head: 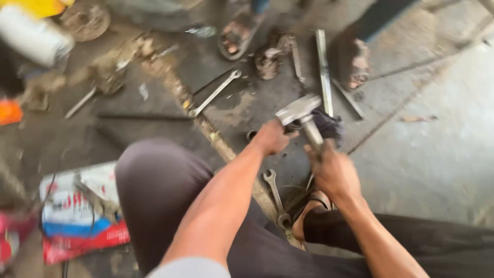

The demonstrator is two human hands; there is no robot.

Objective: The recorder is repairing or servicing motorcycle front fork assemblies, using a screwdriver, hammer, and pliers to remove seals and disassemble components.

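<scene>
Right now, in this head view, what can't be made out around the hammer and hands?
- Left hand: what it holds under the hammer head is hidden by hand and hammer.
- Right hand: covers the handle's lower end.
- Dark cloth: motion-blurred, its contents unclear.
- Another person's sandalled feet: cut off by the top edge.
- Spanner: lower end hidden behind the leg.

One hammer [301, 114] is gripped, and one dark rag [328, 125] is seen just behind it. Two hands are counted: the left hand [271, 138] and the right hand [334, 172]. Two wrenches are seen on the floor [437, 154]: a long wrench [215, 93] farther off and a second wrench [275, 195] near the knees. One long flat metal bar [323, 69] is laid beyond the hammer. Two sandalled feet of other people are counted at the top, one foot [236, 36] and another foot [355, 62]. One printed bag [82, 216] is seen at the left.
</scene>
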